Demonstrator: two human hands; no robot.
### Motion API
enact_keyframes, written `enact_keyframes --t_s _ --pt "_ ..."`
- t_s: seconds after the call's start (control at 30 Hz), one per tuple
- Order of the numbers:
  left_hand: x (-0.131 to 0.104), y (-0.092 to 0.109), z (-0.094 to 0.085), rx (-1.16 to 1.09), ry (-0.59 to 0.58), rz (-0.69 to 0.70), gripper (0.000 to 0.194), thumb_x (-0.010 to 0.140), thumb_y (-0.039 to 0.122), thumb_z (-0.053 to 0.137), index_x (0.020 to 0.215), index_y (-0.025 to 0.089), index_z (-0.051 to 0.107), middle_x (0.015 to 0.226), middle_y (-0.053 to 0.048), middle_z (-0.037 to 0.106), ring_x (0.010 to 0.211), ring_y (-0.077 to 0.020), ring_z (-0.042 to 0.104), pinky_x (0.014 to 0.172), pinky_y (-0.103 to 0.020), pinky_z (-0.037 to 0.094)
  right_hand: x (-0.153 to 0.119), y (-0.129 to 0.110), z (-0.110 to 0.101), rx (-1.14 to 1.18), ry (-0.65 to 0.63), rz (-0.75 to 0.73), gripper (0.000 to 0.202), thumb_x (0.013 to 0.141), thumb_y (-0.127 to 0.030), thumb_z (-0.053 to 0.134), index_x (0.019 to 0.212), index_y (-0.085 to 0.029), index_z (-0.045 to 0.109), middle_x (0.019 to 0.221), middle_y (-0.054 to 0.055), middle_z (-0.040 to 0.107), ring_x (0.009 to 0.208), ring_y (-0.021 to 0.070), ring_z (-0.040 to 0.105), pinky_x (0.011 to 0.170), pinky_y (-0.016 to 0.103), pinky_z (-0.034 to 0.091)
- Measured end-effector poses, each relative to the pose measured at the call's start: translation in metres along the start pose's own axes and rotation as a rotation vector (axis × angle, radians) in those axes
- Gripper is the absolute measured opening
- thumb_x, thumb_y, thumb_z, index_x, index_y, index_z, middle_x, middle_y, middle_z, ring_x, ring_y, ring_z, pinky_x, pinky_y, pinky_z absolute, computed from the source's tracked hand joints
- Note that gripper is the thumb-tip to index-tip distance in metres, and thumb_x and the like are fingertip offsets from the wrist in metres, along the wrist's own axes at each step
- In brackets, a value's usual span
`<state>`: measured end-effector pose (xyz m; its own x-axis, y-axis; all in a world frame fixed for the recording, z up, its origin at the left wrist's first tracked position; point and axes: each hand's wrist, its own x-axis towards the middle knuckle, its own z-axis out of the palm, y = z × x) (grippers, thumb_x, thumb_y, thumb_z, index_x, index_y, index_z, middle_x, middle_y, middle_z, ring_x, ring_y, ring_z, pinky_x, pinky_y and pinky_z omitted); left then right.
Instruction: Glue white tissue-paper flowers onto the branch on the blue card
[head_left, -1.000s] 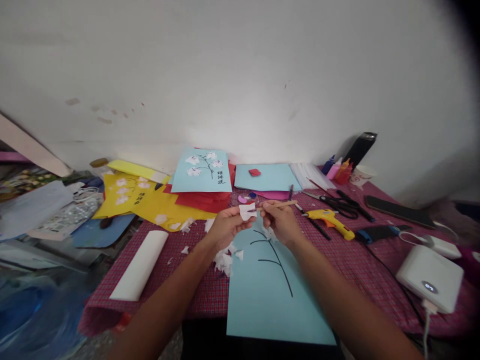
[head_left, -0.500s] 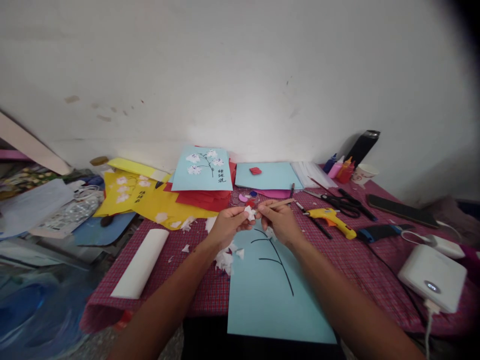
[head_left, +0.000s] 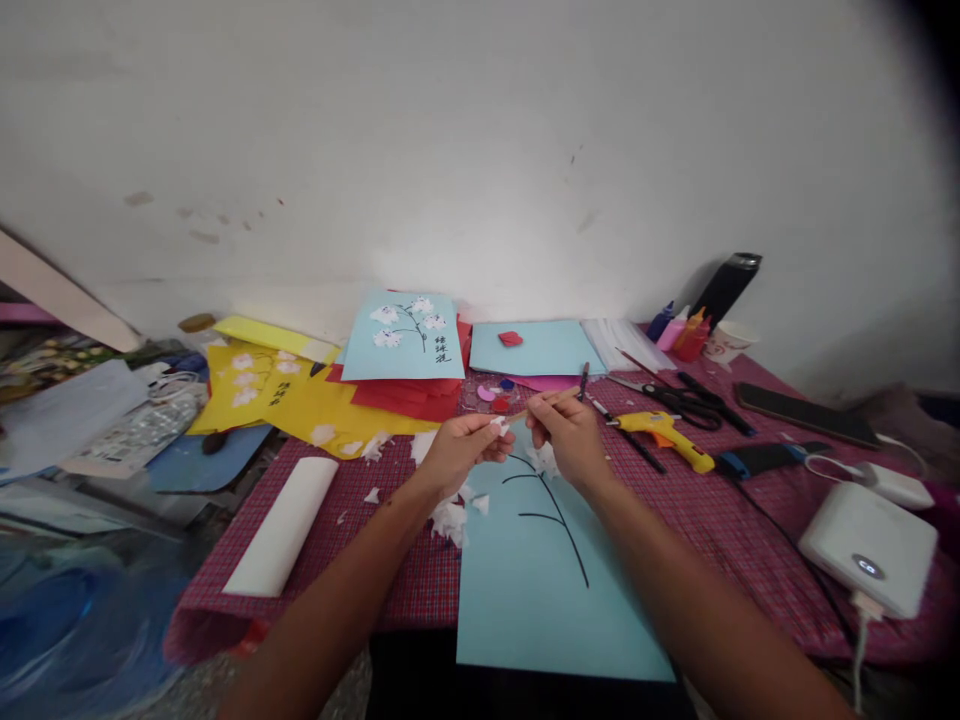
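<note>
My left hand (head_left: 461,448) pinches a small white piece of torn paper (head_left: 500,425) between thumb and fingers. In my right hand (head_left: 564,432) is a thin, light wooden stick (head_left: 519,414), its tip pointing at the white paper; whether it touches cannot be made out. Both hands hover over the top end of a light blue sheet (head_left: 551,610), which bears a black drawn branch (head_left: 562,525). White torn paper bits (head_left: 450,522) lie by the sheet's left edge, and another white piece (head_left: 545,460) lies partly hidden under my right hand.
A white roll (head_left: 281,528) lies left on the checked cloth (head_left: 405,590). At the back, a finished blossom picture (head_left: 401,335) tops red sheets. A yellow glue gun (head_left: 664,437), scissors (head_left: 686,405), paint bottles (head_left: 690,335), a paper cup (head_left: 729,342) and a power bank (head_left: 870,550) stand right.
My right hand has drawn slightly away to the right, and the stick's tip now shows between the hands. My left hand still pinches the white paper.
</note>
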<state>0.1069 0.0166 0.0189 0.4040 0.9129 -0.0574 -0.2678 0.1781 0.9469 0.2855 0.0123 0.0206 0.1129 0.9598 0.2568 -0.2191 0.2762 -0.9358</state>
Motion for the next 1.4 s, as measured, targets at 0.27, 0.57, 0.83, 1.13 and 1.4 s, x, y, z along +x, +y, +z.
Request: enact_keyframes --t_s 0.27,0.57,0.83,1.13,1.4 --pt "0.000 0.001 -0.001 -0.063 -0.018 -0.019 0.036 0.078 0.036 0.077 0.101 0.010 0.070 0.087 -0.010 0.072 0.072 -0.0138 0.066 0.070 -0.028 0.052 -0.001 -0.002 -0.001 0.047 -0.100 0.018 0.014 0.080 -0.031 0.073 0.086 -0.020 0.067 0.069 -0.001 0.067 0.042 0.0095 0.054 0.041 0.022 0.039" --pt "-0.002 0.002 -0.001 -0.064 -0.026 -0.012 0.035 0.077 0.036 0.077 0.098 0.009 0.069 0.081 -0.009 0.072 0.066 -0.0138 0.066 0.063 -0.027 0.052 -0.004 0.001 0.001 0.047 -0.132 0.006 0.017 0.081 -0.031 0.072 0.092 -0.020 0.067 0.066 -0.002 0.065 0.044 0.0094 0.054 0.043 0.022 0.041" --pt "0.000 0.001 -0.002 -0.091 -0.029 -0.010 0.037 0.076 0.036 0.078 0.101 0.010 0.069 0.085 -0.010 0.073 0.069 -0.0138 0.067 0.066 -0.027 0.053 -0.005 0.000 0.004 -0.011 -0.099 0.011 0.020 0.085 -0.034 0.070 0.077 -0.018 0.063 0.068 0.000 0.068 0.041 0.0087 0.054 0.039 0.021 0.037" --pt "-0.003 0.008 -0.003 0.214 0.000 0.162 0.026 0.082 0.035 0.068 0.093 0.012 0.068 0.076 -0.007 0.071 0.059 -0.0130 0.064 0.058 -0.027 0.053 -0.008 0.001 0.008 0.063 -0.163 0.057 0.021 0.086 -0.040 0.068 0.086 -0.020 0.065 0.067 -0.001 0.066 0.043 0.0103 0.054 0.040 0.022 0.038" --pt "-0.028 0.030 -0.017 0.336 0.033 0.153 0.029 0.083 0.038 0.066 0.097 0.013 0.069 0.084 -0.009 0.073 0.068 -0.0157 0.068 0.062 -0.028 0.055 -0.010 -0.006 0.011 0.133 -0.171 0.057 0.024 0.084 -0.042 0.070 0.089 -0.019 0.069 0.070 0.001 0.069 0.044 0.0108 0.055 0.041 0.024 0.039"
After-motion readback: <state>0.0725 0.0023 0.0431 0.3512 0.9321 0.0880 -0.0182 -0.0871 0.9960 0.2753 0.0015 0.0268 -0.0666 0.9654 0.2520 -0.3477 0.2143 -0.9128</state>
